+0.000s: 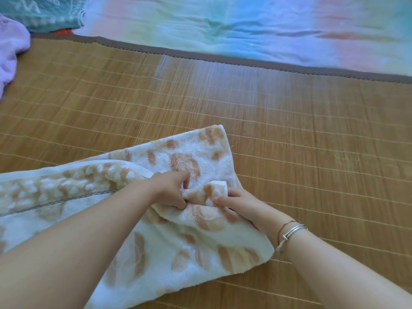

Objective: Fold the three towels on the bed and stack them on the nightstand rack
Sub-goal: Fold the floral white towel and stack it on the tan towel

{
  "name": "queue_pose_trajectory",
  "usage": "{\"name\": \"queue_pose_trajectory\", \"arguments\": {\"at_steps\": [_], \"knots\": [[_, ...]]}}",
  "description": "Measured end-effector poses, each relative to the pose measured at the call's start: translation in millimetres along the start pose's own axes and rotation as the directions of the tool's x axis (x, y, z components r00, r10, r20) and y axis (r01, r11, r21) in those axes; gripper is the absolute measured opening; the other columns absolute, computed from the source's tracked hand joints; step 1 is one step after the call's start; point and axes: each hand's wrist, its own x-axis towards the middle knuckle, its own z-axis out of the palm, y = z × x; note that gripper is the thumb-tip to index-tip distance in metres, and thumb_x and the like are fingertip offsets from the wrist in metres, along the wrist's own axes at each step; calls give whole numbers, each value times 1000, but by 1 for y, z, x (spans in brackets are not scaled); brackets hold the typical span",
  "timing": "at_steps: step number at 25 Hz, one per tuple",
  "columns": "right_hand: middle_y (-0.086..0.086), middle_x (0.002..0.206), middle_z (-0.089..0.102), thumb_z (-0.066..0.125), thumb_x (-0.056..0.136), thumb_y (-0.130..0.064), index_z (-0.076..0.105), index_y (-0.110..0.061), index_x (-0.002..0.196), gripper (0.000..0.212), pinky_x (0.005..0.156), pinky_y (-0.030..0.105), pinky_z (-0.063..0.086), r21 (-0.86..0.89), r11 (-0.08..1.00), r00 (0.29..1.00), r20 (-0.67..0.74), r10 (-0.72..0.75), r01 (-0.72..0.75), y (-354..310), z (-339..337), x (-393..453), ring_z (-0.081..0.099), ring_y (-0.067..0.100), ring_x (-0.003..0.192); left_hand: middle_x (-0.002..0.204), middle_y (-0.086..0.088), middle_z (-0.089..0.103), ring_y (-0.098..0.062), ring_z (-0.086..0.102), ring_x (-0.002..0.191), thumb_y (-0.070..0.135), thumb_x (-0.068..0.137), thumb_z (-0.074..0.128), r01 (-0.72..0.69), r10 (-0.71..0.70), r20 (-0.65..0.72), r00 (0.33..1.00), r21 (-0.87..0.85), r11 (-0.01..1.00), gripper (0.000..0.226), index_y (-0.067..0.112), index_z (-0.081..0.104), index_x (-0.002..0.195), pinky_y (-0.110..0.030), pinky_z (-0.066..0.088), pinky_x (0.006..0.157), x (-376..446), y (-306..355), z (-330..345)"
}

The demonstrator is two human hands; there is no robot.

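A cream towel (178, 239) with tan blotches lies partly folded on the bamboo mat (289, 141) that covers the near part of the bed, stretching from the left edge of the view toward the middle and bottom. Its far right corner rests flat on the mat, while a near layer is lifted and bunched at the centre. The left hand (170, 189) reaches across the towel from the lower left, fingers curled and pinching a raised fold of cloth. The right hand (236, 202) comes in from the lower right and pinches the same small white-edged corner between thumb and fingers, so both hands grasp the towel just beside each other, almost touching. The right wrist wears a silver bangle (293, 230) and a thin cord. A grey stitched band runs along the towel's left part, near the left forearm. At the far left edge a lilac towel (11, 52) lies crumpled on the mat, and behind it, at the top left corner, a teal towel (44, 12) with pale lettering sits folded or bunched, though the view cuts it off and I cannot say which. Beyond the mat's brown border, a pastel rainbow sheet (245, 27) spreads across the far side of the bed.
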Motion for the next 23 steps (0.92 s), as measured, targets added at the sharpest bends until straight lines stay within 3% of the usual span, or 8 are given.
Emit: {"name": "queue_pose_trajectory", "arguments": {"at_steps": [3, 5, 9, 12, 14, 16, 20, 23], "knots": [[13, 101, 73, 61, 91, -27, 70, -11, 102, 22, 92, 44, 52, 85, 996, 999, 37, 26, -29, -6, -4, 2, 70, 27, 93, 87, 11, 57, -12, 57, 83, 35, 70, 68, -16, 19, 24, 1000, -135, 991, 20, 30, 53, 81, -30, 48, 74, 2, -8, -7], [14, 97, 72, 59, 91, -16, 71, -9, 98, 15, 90, 45, 51, 61, 993, 989, -115, -95, 102, -20, -7, 8, 67, 23, 85, 70, 9, 56, -9, 55, 67, 37, 68, 74, -62, 68, 11, 998, -294, 954, 24, 20, 57, 73, -26, 43, 62, 4, -9, -20], [21, 104, 70, 54, 92, -5, 69, -7, 99, 17, 86, 44, 52, 14, 911, 816, -450, -362, 412, -66, -24, 25, 66, 27, 83, 74, 3, 59, -15, 54, 66, 21, 72, 73, -202, -30, -379, 925, -556, 806, 18, 11, 65, 85, -25, 43, 61, 30, -1, -59], [17, 102, 69, 55, 91, -8, 64, -7, 102, 13, 84, 41, 53, -90, 905, 774, -487, -405, 416, -77, -39, 53, 66, 23, 89, 84, 2, 62, -12, 55, 70, 14, 80, 70, -195, -111, -501, 858, -519, 832, 11, 12, 68, 91, -24, 43, 56, 61, 5, -71], [10, 107, 66, 60, 89, -14, 52, -14, 111, 23, 79, 37, 55, -68, 957, 855, -434, -283, 282, -68, -42, 68, 66, 22, 93, 85, -1, 63, -15, 58, 68, 14, 84, 64, -118, -161, -459, 874, -520, 846, 6, 14, 66, 90, -27, 47, 54, 80, 6, -58], [6, 108, 63, 61, 88, -19, 44, -16, 114, 31, 67, 27, 52, -53, 986, 901, -400, -168, 160, -53, -42, 77, 63, 17, 90, 80, 2, 64, -23, 63, 76, 18, 85, 58, -46, -208, -455, 866, -487, 872, 6, 22, 61, 81, -39, 54, 70, 92, 6, -41], [6, 94, 63, 56, 87, -8, 50, -11, 101, 15, 66, 32, 50, -142, 939, 752, -567, -336, 313, -38, -43, 80, 59, 19, 80, 98, 7, 61, -26, 49, 109, 20, 87, 56, -159, -141, -606, 783, -414, 896, 12, 31, 56, 88, -38, 37, 98, 97, 8, -31], [0, 100, 53, 53, 88, -4, 44, -12, 109, 25, 78, 32, 50, -357, 902, 672, -608, -423, 244, -34, -43, 78, 52, 18, 89, 137, 1, 35, -31, 29, 121, 26, 86, 63, 32, -70, -684, 726, -68, 997, 45, 27, 45, 127, -37, 23, 106, 94, 8, -34]]}}
